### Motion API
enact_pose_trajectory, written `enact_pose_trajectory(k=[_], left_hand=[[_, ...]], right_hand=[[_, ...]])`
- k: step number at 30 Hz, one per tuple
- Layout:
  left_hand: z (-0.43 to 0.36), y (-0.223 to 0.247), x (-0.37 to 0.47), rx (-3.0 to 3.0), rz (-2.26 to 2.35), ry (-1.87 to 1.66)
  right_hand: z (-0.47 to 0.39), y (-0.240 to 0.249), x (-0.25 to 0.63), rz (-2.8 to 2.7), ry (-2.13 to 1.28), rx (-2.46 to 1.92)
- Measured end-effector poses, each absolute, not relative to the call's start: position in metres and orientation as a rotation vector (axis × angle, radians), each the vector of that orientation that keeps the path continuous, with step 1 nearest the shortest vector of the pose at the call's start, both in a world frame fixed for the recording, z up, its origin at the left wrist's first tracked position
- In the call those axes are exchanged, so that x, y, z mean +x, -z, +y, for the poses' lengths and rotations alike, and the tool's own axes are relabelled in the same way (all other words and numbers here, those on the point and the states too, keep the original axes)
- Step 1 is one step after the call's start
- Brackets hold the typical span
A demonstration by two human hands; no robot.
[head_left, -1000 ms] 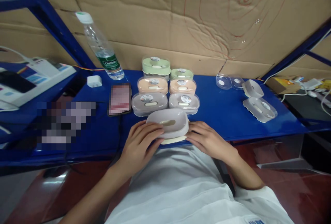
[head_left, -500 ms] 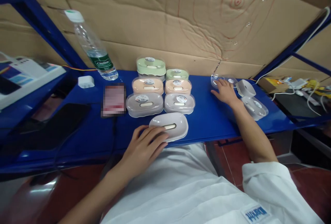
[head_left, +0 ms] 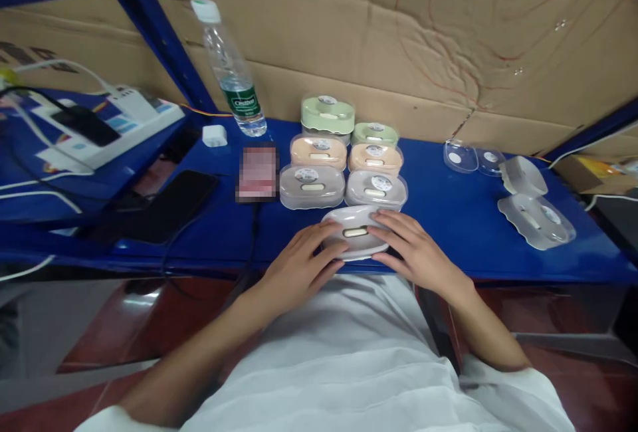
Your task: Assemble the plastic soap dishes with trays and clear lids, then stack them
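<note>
A pale grey oval soap dish (head_left: 353, 246), with a cream strip in its central slot, lies at the table's front edge. My left hand (head_left: 306, 256) grips its left end, fingertips on the rim and inside. Around the right end, my right hand (head_left: 411, 246) has its fingers on the far rim and near side. Just behind stand two grey lidded boxes, a left one (head_left: 312, 187) and a right one (head_left: 377, 189). Peach boxes (head_left: 319, 153) and green boxes (head_left: 327, 113) with clear lids are lined up farther back.
At the right lie clear lids (head_left: 461, 156), a grey dish (head_left: 523, 176) and a grey lidded box (head_left: 537, 220). A water bottle (head_left: 242, 100), a white adapter (head_left: 214, 135), a blurred-out phone-like object (head_left: 257, 174) and a power strip (head_left: 119, 143) are on the left. Cardboard (head_left: 349, 33) backs the blue table.
My right hand has come from the clear lids at the back right to the right end of the grey soap dish. My left hand stays at the left end. The view has shifted.
</note>
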State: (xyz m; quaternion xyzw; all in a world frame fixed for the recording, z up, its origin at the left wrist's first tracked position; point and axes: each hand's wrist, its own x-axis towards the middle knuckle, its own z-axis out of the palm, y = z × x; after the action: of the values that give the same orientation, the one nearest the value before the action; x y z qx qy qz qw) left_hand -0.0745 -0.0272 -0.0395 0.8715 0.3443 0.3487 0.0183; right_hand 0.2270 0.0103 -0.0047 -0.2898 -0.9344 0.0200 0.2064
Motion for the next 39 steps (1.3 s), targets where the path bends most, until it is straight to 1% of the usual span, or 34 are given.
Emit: enact_pose_trajectory(k=[5,10,14,16,18,19,21,24,27,30,33,35,37,38,39], left_hand=[[-0.026,0.041,-0.075,2.708,1.079,-1.036],[-0.025,0.042,-0.077,2.65,1.029,-1.077],[-0.025,0.042,-0.079,2.633,1.021,-1.063],[-0.025,0.042,-0.079,2.626,1.025,-1.059],[-0.024,0.041,-0.079,2.622,1.019,-1.059],[-0.024,0.041,-0.079,2.623,1.012,-1.06],[-0.024,0.041,-0.078,2.624,1.006,-1.056],[-0.024,0.041,-0.078,2.625,1.003,-1.026],[-0.024,0.04,-0.079,2.634,0.984,-0.992],[-0.024,0.037,-0.08,2.631,0.971,-1.0],[-0.023,0.036,-0.08,2.624,0.96,-1.021],[-0.023,0.036,-0.08,2.633,0.951,-1.038],[-0.024,0.037,-0.08,2.644,0.969,-1.059],[-0.025,0.038,-0.08,2.647,0.989,-1.068],[-0.025,0.039,-0.08,2.643,1.013,-1.081]], right_hand=[[0.016,0.014,0.231,-2.555,-0.093,-0.828],[0.005,0.022,0.223,-2.536,-0.115,-0.864],[0.018,0.009,0.25,-2.451,-0.105,-0.792],[0.043,-0.009,0.282,-2.29,0.008,-0.959],[0.08,-0.029,0.319,-2.082,0.181,-1.327],[0.102,-0.038,0.335,-2.083,0.204,-1.549],[0.143,-0.045,0.36,-2.064,0.192,-1.734],[0.185,-0.031,0.372,-2.044,0.144,-1.914],[0.196,-0.012,0.371,-2.048,0.081,-1.988],[0.19,-0.011,0.376,-2.017,0.065,-1.964],[0.174,-0.029,0.377,-1.873,0.182,-1.882],[0.152,-0.042,0.364,-1.643,0.214,-1.615],[0.117,-0.047,0.337,-1.388,0.035,-1.172],[0.095,-0.045,0.32,-1.311,-0.136,-0.961],[0.073,-0.041,0.302,-1.314,-0.329,-0.875]])
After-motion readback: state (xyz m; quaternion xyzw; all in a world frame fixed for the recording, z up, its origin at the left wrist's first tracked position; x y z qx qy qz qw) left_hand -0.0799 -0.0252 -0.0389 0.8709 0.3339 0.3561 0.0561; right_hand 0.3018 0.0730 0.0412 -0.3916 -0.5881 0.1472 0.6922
